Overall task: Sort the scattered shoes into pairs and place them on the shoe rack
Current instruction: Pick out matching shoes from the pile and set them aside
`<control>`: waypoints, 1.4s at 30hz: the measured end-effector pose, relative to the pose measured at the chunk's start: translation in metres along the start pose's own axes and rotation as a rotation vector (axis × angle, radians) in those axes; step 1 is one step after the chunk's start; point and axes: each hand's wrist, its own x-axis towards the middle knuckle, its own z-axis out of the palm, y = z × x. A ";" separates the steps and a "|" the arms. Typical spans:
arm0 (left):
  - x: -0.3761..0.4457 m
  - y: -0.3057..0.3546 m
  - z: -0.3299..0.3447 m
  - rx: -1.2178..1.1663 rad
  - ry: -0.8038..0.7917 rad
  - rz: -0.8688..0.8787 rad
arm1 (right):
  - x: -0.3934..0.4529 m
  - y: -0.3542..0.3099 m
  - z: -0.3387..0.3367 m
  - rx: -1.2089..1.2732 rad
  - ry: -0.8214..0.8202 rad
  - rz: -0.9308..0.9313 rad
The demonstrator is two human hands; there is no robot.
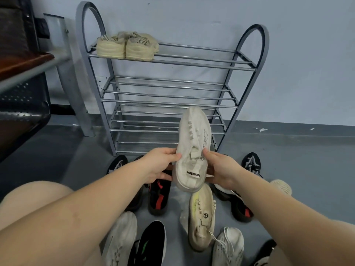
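Holding an off-white knit sneaker [192,148] up before the grey metal tube shoe rack [169,89].
Left hand [161,164] and right hand [221,169] pinch its heel sides, fingers curled, probably checking it against scattered floor shoes.

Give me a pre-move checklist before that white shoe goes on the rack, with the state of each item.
1. Grip: left hand and right hand both hold the white shoe: ok.
2. Mate found: a similar white shoe lies on the floor; whether it matches: cannot tell.
3. Shoe rack top shelf has room beside the beige pair: ok.
4. Lower shelves free: ok.
5. Path to the rack unobstructed: ok.
6. Pairs for the black shoes sorted: not ok.
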 end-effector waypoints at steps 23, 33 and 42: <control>-0.006 -0.157 -0.034 -0.088 -0.018 -0.415 | 0.008 0.168 0.031 0.067 -0.132 0.352; -0.045 -0.213 -0.059 -0.118 0.053 -0.502 | -0.003 0.212 0.065 -0.100 -0.224 0.464; -0.057 -0.219 -0.076 -0.132 0.030 -0.433 | 0.001 0.230 0.082 -0.068 -0.154 0.436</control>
